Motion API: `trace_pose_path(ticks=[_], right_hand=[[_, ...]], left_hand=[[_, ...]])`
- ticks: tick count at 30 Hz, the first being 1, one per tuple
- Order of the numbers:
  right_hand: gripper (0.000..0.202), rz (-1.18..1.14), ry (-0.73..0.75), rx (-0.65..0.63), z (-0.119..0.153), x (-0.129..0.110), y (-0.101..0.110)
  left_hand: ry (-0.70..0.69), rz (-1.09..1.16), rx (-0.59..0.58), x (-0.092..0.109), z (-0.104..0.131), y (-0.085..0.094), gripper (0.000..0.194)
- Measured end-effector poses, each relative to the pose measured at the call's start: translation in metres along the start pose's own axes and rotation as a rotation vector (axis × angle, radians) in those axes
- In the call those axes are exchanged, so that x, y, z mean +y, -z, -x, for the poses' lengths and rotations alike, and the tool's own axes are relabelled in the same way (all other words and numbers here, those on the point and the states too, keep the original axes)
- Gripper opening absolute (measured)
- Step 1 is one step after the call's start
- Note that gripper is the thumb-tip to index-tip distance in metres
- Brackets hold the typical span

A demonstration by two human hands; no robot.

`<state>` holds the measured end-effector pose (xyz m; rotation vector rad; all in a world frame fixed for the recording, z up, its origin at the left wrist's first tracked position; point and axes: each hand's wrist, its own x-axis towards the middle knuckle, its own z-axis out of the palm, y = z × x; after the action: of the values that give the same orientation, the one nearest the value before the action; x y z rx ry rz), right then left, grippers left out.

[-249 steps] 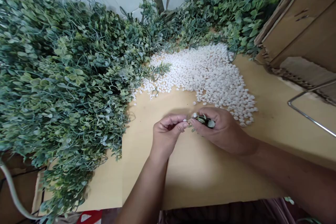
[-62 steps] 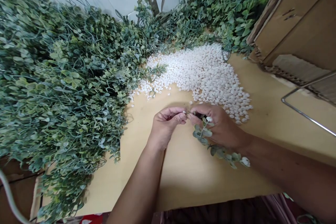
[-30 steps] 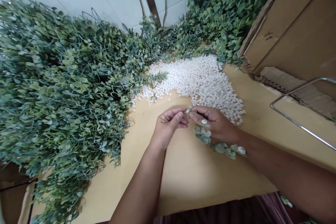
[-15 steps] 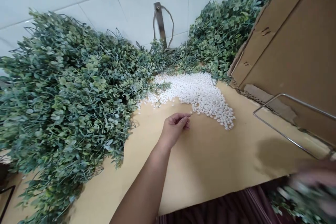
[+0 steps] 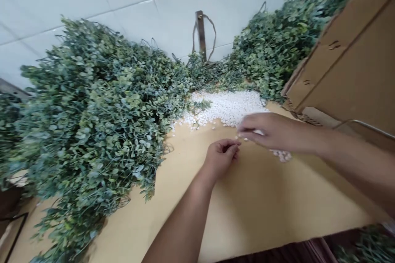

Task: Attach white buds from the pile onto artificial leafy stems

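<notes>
In the head view, the person's left hand (image 5: pixel 219 158) is over the smooth tan table top (image 5: pixel 247 213). Its thumb and first finger curl close to each other, but it is hard to tell if they pinch anything. The right hand (image 5: pixel 270 129) is blurry and bent over the near edge of a big heap of tiny white round bits (image 5: pixel 231 107). Its fingers point at the left hand. The two hands are near each other, and one cannot tell what the right one holds.

The heap lies flat behind the hands, with a small green leafy twig (image 5: pixel 202 104) on its left part. A huge pile of green plants with little round leaves (image 5: pixel 108 111) fills the left side. More green leaves (image 5: pixel 268 53) sit at the back right, by a brown cardboard box (image 5: pixel 354 74). Small dark marks (image 5: pixel 335 44) on the box are too fuzzy to read. A thin bent silver wire (image 5: pixel 372 126) is in front of it.
</notes>
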<state>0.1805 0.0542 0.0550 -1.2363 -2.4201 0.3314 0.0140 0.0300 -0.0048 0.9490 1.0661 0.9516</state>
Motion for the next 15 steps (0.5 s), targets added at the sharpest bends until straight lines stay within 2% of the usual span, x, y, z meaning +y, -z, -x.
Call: trace_pose_path(ticks=[2,3,5,7,10,12,15], right_hand=[[0.025,0.15,0.056,-0.048,-0.067,-0.01,-0.024],[0.029,0.226,0.077,-0.079,-0.092,-0.015,-0.035],[0.033,0.261,0.099,-0.095,-0.125,-0.022,-0.056],[0.033,0.297,0.099,-0.105,-0.141,-0.023,-0.072],[0.031,0.351,0.066,-0.098,-0.15,-0.017,-0.086],[0.029,0.363,0.055,-0.085,-0.153,-0.012,-0.088],[0.026,0.346,0.056,-0.036,-0.155,-0.008,-0.078]], left_hand=[[-0.003,-0.005,-0.002,-0.001,-0.001,0.001,0.006],[0.0,-0.007,-0.003,-0.002,-0.002,0.002,0.006],[0.016,-0.011,-0.013,-0.003,-0.003,0.003,0.006],[0.032,-0.023,-0.037,-0.004,-0.003,0.003,0.007],[0.021,-0.061,-0.059,-0.008,-0.003,0.004,0.01],[-0.017,-0.083,-0.067,-0.011,-0.003,0.005,0.012],[-0.042,-0.084,-0.072,-0.012,-0.004,0.005,0.014]])
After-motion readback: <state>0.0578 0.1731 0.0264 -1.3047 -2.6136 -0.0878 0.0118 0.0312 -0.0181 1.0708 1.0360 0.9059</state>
